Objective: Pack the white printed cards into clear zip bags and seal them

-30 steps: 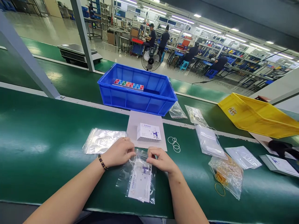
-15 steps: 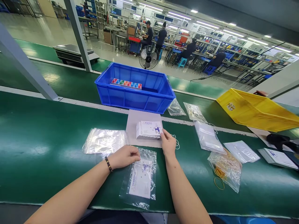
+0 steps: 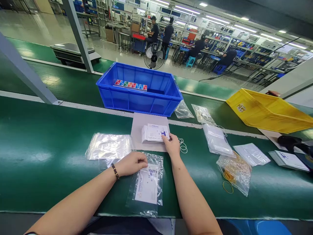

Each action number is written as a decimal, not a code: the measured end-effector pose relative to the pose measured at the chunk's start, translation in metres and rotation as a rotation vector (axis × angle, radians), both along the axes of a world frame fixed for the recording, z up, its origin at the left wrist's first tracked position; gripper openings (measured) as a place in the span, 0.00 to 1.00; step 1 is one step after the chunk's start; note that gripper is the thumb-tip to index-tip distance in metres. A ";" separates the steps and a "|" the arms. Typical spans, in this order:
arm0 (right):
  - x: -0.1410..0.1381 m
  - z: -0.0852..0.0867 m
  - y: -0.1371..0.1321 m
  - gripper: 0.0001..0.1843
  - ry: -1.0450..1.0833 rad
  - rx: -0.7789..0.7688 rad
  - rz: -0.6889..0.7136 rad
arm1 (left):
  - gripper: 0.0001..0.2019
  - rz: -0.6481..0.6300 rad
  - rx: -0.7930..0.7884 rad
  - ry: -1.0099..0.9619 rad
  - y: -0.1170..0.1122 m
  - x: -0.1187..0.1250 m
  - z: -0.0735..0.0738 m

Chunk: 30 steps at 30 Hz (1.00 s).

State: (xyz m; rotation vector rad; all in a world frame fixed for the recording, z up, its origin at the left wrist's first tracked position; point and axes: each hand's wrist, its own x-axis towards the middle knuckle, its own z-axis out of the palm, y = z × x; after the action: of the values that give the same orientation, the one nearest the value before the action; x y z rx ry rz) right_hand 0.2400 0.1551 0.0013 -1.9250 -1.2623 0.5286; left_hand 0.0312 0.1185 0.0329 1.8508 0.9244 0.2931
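My left hand (image 3: 133, 164) is closed, thumb against fingers, at the upper edge of a clear plastic bag (image 3: 159, 192). A printed white card (image 3: 146, 189) shows inside that bag, with a thin white loop partly visible beside it. My right hand (image 3: 172, 146) grips the right edge of the top card on a stack of printed cards (image 3: 154, 132), thumb on top; the fingertips underneath are hidden. The stack lies on a pale sheet (image 3: 137, 130). White elastic loops (image 3: 183, 146) lie just right of this hand. Left of the sheet is a pile of clear bags (image 3: 110, 146).
Behind the sheet stands a blue bin (image 3: 139, 101) holding a colourful printed box (image 3: 130, 85). A yellow bin (image 3: 269, 111) sits to the right. Several bags, a bag of rubber bands (image 3: 236, 173) and another card stack (image 3: 290, 160) lie on the green bench. A metal post (image 3: 78, 36) rises at left.
My right thumb has moved left onto the top card, with the fingers still at the stack's right edge. My left hand stays at the bag. The view has shifted slightly.
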 end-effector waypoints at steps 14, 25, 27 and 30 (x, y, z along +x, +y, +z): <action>-0.002 0.027 -0.025 0.14 0.588 0.242 0.218 | 0.09 0.109 0.006 -0.088 0.001 -0.005 0.002; -0.007 0.042 -0.039 0.04 0.393 -0.267 0.995 | 0.09 0.296 0.027 -0.317 -0.005 0.005 -0.005; -0.009 0.042 -0.041 0.05 0.413 -0.341 1.008 | 0.06 0.342 -0.021 -0.350 -0.005 0.006 -0.007; -0.009 0.039 -0.042 0.06 0.451 -0.350 0.926 | 0.11 0.396 -0.207 -0.344 -0.004 0.005 -0.008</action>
State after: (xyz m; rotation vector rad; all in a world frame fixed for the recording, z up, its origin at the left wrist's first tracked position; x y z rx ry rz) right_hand 0.2311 0.1131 0.0408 -1.2375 -1.7734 1.6323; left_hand 0.0364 0.1144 0.0245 1.3647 1.0293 0.7073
